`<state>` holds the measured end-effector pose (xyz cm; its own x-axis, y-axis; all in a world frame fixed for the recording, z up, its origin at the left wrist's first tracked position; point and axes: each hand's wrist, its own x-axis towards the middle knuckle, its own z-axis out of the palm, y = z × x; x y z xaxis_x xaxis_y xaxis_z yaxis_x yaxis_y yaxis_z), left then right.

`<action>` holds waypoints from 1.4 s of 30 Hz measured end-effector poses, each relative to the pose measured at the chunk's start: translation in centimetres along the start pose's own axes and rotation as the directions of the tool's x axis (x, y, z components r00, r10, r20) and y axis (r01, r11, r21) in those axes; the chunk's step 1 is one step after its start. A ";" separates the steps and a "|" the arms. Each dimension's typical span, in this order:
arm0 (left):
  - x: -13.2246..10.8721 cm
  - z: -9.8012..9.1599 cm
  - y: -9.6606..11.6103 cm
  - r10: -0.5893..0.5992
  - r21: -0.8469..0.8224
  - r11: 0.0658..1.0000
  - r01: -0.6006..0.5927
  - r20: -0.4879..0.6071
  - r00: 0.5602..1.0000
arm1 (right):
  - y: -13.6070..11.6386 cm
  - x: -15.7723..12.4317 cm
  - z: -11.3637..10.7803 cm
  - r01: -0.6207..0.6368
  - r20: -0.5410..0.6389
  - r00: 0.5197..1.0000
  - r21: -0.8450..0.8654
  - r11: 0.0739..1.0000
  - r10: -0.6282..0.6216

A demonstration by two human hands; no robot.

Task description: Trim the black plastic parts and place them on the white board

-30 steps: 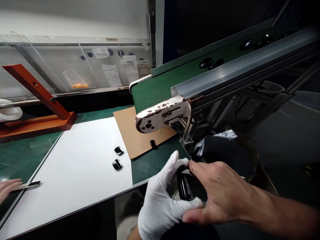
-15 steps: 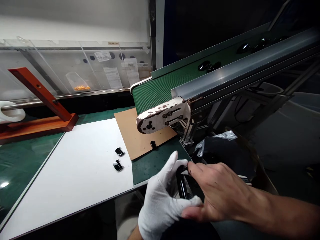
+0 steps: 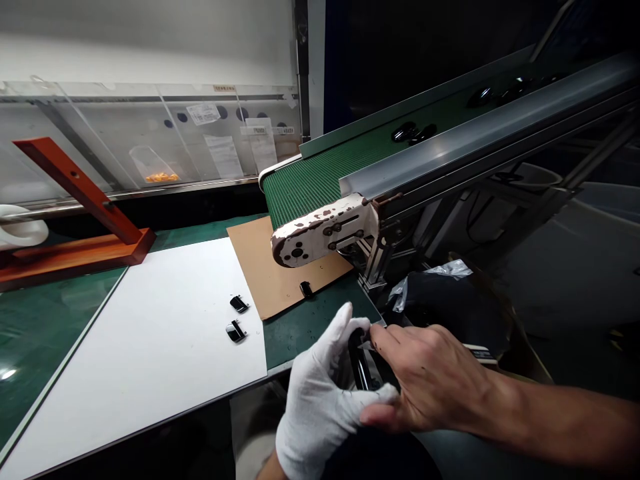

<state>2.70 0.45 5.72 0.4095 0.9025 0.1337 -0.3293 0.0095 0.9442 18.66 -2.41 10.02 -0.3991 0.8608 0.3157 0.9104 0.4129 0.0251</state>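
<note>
In front of my body, beyond the table's near edge, a glossy black curved plastic part (image 3: 361, 363) is held between my hands. My left hand (image 3: 320, 400), in a white glove, is closed around it, with fingertips at its upper end and thumb at its lower end. My bare right hand (image 3: 430, 373) grips from the other side, its index finger at the upper end and its thumb beside the gloved thumb. Much of the part's right side is hidden by my right hand. Two small black pieces (image 3: 239, 304) lie on the white sheet (image 3: 170, 340).
Above the table, a green conveyor belt (image 3: 320, 180) slopes up to the right, carrying several black parts (image 3: 404, 132). Another black piece (image 3: 306, 289) rests on brown cardboard (image 3: 265, 280). A red-brown wooden stand (image 3: 113, 220) is at left; a dark-lined box (image 3: 445, 300) sits at right.
Both hands and the black part have shifted very slightly left, the part turning a little. The view has moved slightly; the pieces on the table stay put.
</note>
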 end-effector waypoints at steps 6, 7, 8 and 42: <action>-0.1 -0.4 -0.4 -0.002 0.056 0.998 0.003 -0.012 1.000 | 0.1 0.0 0.2 0.015 -0.031 0.999 -0.001 1.000 -0.015; -0.1 -0.5 -0.6 0.004 0.068 0.998 -0.003 -0.011 1.000 | 0.1 -0.1 0.3 0.022 -0.035 0.999 -0.002 1.000 -0.022; -0.1 -0.6 -0.7 0.010 0.076 0.997 -0.009 -0.010 1.000 | 0.1 -0.1 0.3 0.030 -0.040 0.999 -0.005 1.000 -0.030; 0.9 -0.2 -0.4 0.114 -0.295 0.951 -0.089 0.067 0.991 | -0.3 -4.1 3.1 -0.487 0.168 0.721 0.813 0.320 0.672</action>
<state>3.07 1.34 5.41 0.4252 0.8670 0.2600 -0.6011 0.0557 0.7972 19.70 -5.16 5.82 0.3054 0.9484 0.0851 0.3970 -0.0456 -0.9167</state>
